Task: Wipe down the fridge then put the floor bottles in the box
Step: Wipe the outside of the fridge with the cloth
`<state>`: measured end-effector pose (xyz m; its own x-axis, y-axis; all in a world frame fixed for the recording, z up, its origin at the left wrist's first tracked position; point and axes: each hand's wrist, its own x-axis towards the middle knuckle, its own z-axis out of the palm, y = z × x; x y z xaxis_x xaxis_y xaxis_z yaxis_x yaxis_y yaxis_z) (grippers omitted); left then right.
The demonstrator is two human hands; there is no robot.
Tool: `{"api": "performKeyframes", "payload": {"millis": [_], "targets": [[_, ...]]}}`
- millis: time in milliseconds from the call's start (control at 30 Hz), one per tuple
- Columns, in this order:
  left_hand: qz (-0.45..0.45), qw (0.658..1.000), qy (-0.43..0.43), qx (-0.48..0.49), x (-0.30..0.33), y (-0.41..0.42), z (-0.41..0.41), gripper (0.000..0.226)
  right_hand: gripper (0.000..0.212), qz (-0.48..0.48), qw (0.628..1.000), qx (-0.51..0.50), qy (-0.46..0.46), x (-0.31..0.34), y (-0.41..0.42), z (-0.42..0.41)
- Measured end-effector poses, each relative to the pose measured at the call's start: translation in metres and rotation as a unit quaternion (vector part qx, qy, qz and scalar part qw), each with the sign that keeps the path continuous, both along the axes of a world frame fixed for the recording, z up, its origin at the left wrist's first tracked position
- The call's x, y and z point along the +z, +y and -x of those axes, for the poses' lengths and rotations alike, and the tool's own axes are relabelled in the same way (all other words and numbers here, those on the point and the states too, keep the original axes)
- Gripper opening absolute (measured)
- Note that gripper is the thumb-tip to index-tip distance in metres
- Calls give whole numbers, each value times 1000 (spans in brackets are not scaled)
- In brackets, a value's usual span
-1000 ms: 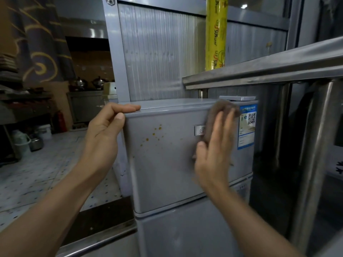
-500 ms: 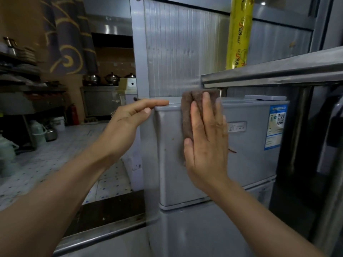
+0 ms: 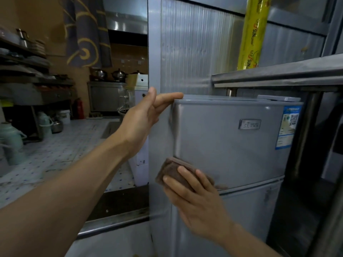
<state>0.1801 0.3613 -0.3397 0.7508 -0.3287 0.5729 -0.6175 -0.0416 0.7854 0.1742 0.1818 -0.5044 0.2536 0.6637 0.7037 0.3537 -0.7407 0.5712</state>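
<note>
Head view: I see my left hand open, fingers resting on the fridge at its top-left corner. My right hand lies flat below it, fingers spread, pressing a brown cloth against the lower-left corner of the upper door. A yellow roll stands above, well apart from both hands.

Commercial kitchen, dim. Speckled tile floor left of the hands; steel counter with lidded pots beyond. Steel shelf above right, yellow roll upright on it.
</note>
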Motion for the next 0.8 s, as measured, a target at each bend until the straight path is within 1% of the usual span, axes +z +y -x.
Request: {"api": "performKeyframes", "payload": {"millis": [67,133,233,300,367,433,500,567,633,667,733,800], "targets": [[7,1000,10,-6,-3,0,3,61,56,10,1000,3,-5,-3,-2,0],[7,1000,14,-5,-2,0,3,59,53,6,1000,18,-21,12,-5,-2],[13,1000,7,0,-1,1,1,59,55,-65,996,35,-44,61,1,-7],[18,1000,0,5,-1,0,0,58,56,-109,991,27,-66,95,10,-11],[26,999,-7,36,-1,-2,0,55,57,-134,988,25,-70,112,16,-13],[17,996,-36,75,0,-5,1,53,57,-155,986,28,-62,102,18,-12],[-3,991,-75,106,0,-8,4,51,60,-146,988,17,-39,67,15,-8],[-21,987,-98,129,-1,-12,8,42,60,-94,995,8,-20,24,7,-2],[-45,982,-102,151,-6,-18,10,30,57,-50,998,6,-21,-1,-5,1],[-58,979,-105,165,-8,-22,11,28,57,-38,999,5,-26,-4,-10,0],[-83,966,-132,206,-11,-29,11,30,57,-41,998,5,-38,8,-18,-5],[-105,944,-188,251,-9,-35,13,31,55,-97,994,16,-50,35,-22,-12]]}}
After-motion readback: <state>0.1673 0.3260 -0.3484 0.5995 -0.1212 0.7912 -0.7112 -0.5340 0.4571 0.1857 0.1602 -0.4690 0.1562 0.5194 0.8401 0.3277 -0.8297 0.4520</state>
